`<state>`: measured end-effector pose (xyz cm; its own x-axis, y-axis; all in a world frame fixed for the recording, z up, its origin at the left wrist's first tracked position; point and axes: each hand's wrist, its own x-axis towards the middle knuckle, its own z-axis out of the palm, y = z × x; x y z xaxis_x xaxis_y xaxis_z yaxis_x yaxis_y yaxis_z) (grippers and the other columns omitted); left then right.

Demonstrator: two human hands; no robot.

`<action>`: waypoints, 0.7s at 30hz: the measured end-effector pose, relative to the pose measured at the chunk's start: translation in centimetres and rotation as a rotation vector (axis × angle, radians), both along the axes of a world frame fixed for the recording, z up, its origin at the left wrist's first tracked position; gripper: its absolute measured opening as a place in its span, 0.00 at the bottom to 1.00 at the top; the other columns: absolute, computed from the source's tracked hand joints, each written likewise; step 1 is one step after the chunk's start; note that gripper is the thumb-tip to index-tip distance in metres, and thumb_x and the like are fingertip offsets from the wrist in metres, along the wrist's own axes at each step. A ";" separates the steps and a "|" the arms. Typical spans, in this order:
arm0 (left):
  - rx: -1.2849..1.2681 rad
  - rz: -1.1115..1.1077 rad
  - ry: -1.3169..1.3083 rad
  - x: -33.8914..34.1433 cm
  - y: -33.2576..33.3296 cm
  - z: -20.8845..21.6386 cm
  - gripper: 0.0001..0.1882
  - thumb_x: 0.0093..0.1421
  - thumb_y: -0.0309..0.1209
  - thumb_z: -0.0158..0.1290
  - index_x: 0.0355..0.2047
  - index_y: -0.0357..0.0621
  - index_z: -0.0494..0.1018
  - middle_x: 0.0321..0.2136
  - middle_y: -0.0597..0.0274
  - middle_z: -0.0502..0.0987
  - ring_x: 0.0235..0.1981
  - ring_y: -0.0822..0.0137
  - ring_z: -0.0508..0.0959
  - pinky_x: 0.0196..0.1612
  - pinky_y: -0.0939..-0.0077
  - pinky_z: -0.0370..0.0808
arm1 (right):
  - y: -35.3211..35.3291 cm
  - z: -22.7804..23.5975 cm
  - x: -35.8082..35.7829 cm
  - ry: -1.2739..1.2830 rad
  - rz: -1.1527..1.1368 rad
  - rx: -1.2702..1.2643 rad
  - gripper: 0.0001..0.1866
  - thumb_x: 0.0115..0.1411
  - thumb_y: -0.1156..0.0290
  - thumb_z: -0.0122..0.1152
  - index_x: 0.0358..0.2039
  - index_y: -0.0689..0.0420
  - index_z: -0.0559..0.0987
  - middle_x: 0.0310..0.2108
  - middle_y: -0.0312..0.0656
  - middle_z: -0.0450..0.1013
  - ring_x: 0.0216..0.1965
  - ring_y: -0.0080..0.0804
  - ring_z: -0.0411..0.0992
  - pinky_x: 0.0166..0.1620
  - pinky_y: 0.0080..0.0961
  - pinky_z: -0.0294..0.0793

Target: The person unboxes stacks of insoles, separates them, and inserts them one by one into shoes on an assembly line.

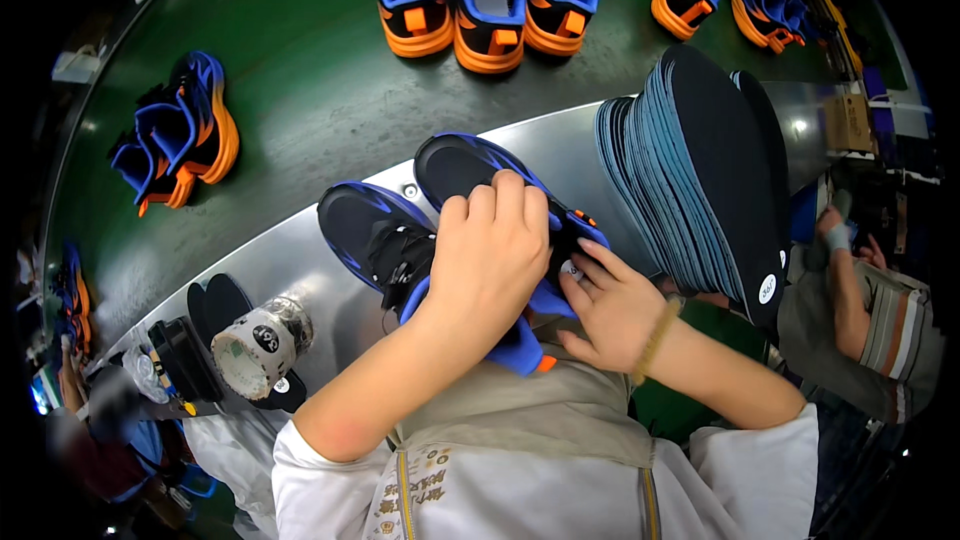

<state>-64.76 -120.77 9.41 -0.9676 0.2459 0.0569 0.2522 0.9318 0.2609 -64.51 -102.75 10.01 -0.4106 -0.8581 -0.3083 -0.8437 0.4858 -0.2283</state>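
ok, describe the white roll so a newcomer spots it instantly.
Find the metal ledge along the near side of the green surface, and follow it left past the person's left hand. There the white roll lies among dark insoles. It's a pale cylinder with a round black mark; the insoles are flat.

2 hands touch a black-and-blue shoe, left of an insole stack.

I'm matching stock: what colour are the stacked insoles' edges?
Greyish blue; the insole stack shows best in the head view.
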 end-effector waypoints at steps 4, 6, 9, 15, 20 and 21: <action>0.062 -0.020 -0.055 0.4 0.0 0.4 0.20 0.40 0.34 0.60 0.30 0.40 0.64 0.35 0.55 0.69 0.29 0.63 0.70 0.30 0.73 0.65 | 4.2 0.9 3.3 0.010 -0.373 -0.498 0.11 0.42 0.72 0.64 0.28 0.60 0.75 0.31 0.40 0.70 0.41 0.35 0.67 0.46 0.38 0.64; 0.071 -0.050 -0.018 1.0 -0.1 0.3 0.20 0.40 0.33 0.60 0.30 0.39 0.64 0.36 0.53 0.69 0.29 0.62 0.71 0.29 0.73 0.65 | 5.7 -0.9 5.5 0.028 -0.449 -0.657 0.13 0.37 0.78 0.67 0.25 0.57 0.74 0.30 0.38 0.68 0.39 0.34 0.66 0.38 0.36 0.69; 0.038 -0.101 0.077 1.7 -0.3 0.3 0.14 0.42 0.30 0.56 0.29 0.40 0.67 0.38 0.52 0.71 0.24 0.65 0.70 0.26 0.75 0.63 | 6.7 -3.0 6.9 0.037 -0.462 -0.773 0.13 0.37 0.76 0.68 0.26 0.57 0.75 0.34 0.38 0.68 0.42 0.37 0.65 0.39 0.33 0.69; 0.163 -0.089 0.174 -0.5 -0.2 1.8 0.10 0.43 0.23 0.58 0.26 0.38 0.70 0.35 0.55 0.75 0.20 0.66 0.68 0.25 0.76 0.64 | 7.1 -3.0 5.4 0.009 -0.459 -0.804 0.18 0.37 0.76 0.69 0.31 0.57 0.74 0.36 0.40 0.67 0.44 0.38 0.64 0.41 0.33 0.68; 1.270 0.232 -0.105 -1.8 0.0 6.8 0.09 0.51 0.15 0.42 0.19 0.41 0.57 0.31 0.42 0.74 0.23 0.65 0.72 0.29 0.76 0.70 | 7.3 -5.6 5.8 -0.051 -0.728 -0.874 0.40 0.36 0.67 0.72 0.49 0.62 0.62 0.47 0.50 0.61 0.50 0.47 0.61 0.50 0.42 0.62; 1.441 0.231 -0.386 -1.9 1.2 7.3 0.08 0.51 0.15 0.40 0.21 0.41 0.58 0.31 0.42 0.74 0.21 0.64 0.71 0.27 0.73 0.71 | 6.9 -6.6 5.7 -0.045 -0.812 -0.856 0.42 0.37 0.66 0.72 0.51 0.64 0.60 0.48 0.51 0.60 0.51 0.48 0.61 0.51 0.42 0.61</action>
<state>-66.65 -119.59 16.69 -0.9875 0.0478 -0.1500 -0.1558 -0.1636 0.9741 -58.85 -95.87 3.42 -0.9349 -0.2846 0.2120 -0.3405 0.5508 -0.7620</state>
